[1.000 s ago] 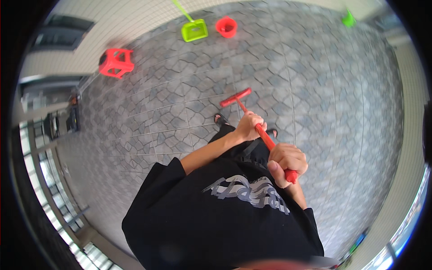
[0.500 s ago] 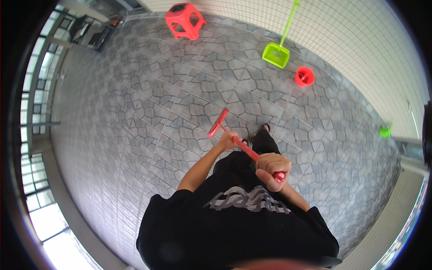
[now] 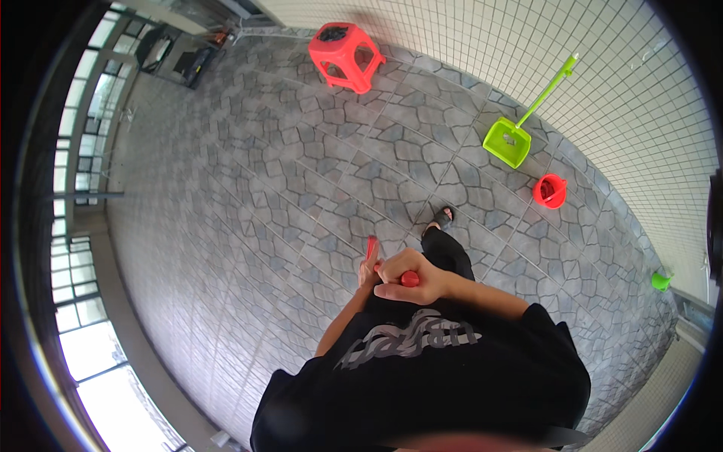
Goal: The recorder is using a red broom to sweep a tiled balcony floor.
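A long-handled red floor squeegee (image 3: 372,246) stands in front of my body, its handle pointing almost straight up at me. Near the top of that handle my right hand (image 3: 418,277) makes a closed fist, with the rounded red end sticking out of it. Lower down, my left hand (image 3: 367,273) is wrapped round the same handle, partly covered by the right one. Only a narrow red piece of the squeegee shows beyond my left hand; whether its head touches the floor I cannot tell.
A red plastic stool (image 3: 347,56) stands far ahead. By the tiled wall (image 3: 625,98) are a green long-handled dustpan (image 3: 507,142) and a red bucket (image 3: 550,191) with something inside. A small green container (image 3: 660,282) sits far right. My sandalled foot (image 3: 444,217) rests on the stone-patterned floor (image 3: 256,188).
The squeegee's handle has swung more upright. My right hand has moved left and forward, close to my left hand, which is lower in view. The stool, dustpan and bucket appear shifted right and nearer.
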`<state>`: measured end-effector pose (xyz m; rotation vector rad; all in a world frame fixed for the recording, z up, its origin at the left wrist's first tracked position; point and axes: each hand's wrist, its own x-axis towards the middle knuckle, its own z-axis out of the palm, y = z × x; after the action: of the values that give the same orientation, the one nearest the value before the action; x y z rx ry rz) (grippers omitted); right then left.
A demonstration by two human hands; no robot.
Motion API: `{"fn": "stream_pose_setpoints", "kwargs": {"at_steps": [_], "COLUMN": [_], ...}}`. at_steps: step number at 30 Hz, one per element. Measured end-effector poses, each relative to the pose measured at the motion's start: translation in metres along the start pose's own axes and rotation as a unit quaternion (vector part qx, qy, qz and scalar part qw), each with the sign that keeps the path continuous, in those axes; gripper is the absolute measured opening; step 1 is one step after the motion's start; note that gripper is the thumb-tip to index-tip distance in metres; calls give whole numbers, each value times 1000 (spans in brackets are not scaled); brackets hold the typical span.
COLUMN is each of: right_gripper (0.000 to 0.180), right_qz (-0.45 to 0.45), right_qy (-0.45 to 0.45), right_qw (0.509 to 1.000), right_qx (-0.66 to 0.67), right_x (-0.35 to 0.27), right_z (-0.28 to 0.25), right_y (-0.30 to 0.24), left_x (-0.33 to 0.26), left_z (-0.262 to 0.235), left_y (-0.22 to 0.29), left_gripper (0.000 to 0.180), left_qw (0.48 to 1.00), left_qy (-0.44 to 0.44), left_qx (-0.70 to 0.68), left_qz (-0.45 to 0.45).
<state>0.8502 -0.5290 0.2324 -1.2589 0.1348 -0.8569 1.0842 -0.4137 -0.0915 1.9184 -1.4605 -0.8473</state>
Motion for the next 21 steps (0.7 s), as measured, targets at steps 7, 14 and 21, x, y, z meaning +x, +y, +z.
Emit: {"fn": "stream_pose_setpoints", "kwargs": {"at_steps": [7, 14, 21], "right_gripper": [45, 35, 24], "right_qz": [-37, -40, -36], "right_qy": [-21, 143, 428], "right_qw": [992, 959, 871], "right_qx": [-116, -242, -237], "right_x": [95, 155, 257], "right_z": [-102, -205, -314], "right_y": [-22, -5, 30], "left_x": [167, 397, 637], "left_z": [8, 36, 78], "left_y": [28, 70, 132], "left_gripper": [32, 19, 21], "left_qw": [993, 978, 951], "left_qy": [77, -17, -183], "left_qx": [-87, 31, 39], "left_qz": [29, 205, 245]}}
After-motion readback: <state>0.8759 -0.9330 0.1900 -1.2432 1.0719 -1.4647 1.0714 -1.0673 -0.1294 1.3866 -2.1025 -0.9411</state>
